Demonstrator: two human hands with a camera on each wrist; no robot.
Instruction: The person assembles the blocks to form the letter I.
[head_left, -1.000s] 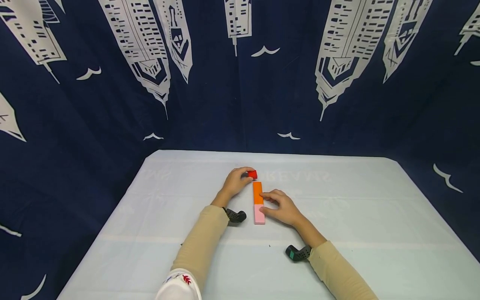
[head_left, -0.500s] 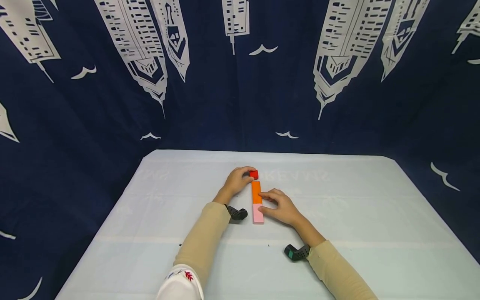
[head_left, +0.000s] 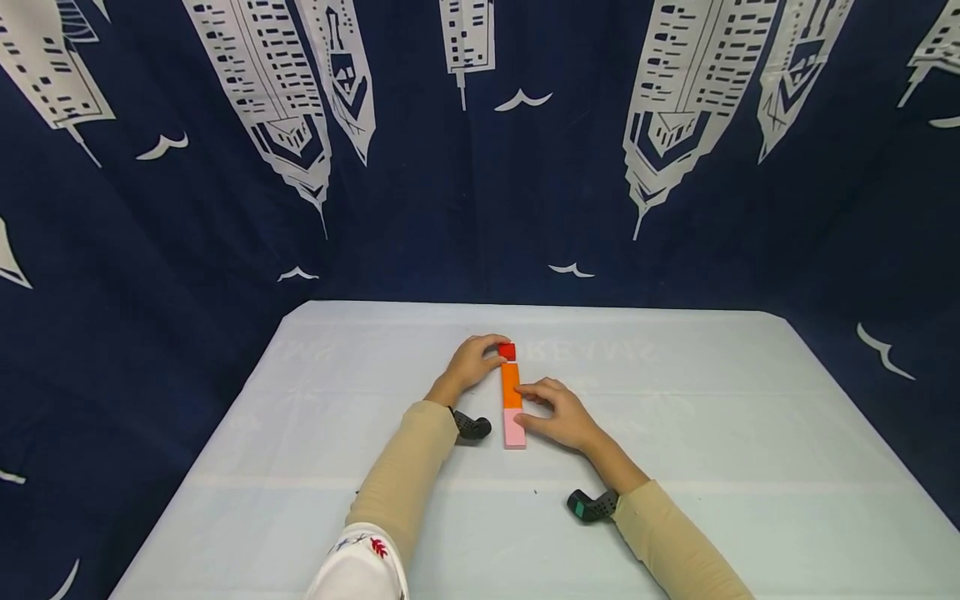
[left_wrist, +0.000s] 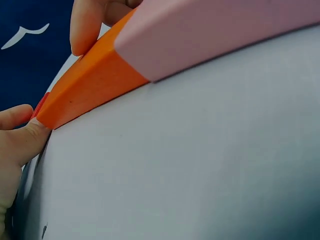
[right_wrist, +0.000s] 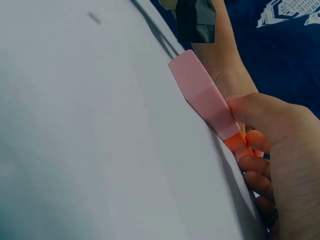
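On the white table a pink block point(head_left: 513, 430) and an orange block point(head_left: 511, 385) lie end to end in a line running away from me. Just beyond the orange block's far end is a small red block point(head_left: 507, 352), pinched between the thumb and fingers of my left hand point(head_left: 469, 362). My right hand point(head_left: 564, 415) rests against the line's right side, thumb on the pink block and fingertips on the orange one. The left wrist view shows the orange block point(left_wrist: 95, 80) meeting the pink block point(left_wrist: 200, 35). In the right wrist view my right thumb touches the pink block point(right_wrist: 205, 95).
The white table point(head_left: 712, 417) extends to both sides of the blocks. A dark blue cloth point(head_left: 480, 217) with white building and bird prints hangs behind it. Black wrist devices, including one on the right wrist point(head_left: 592, 505), sit close over the table.
My left hand has brought the red block into line with the far end of the orange block, narrowing the gap. The right hand stays on the pink and orange blocks.
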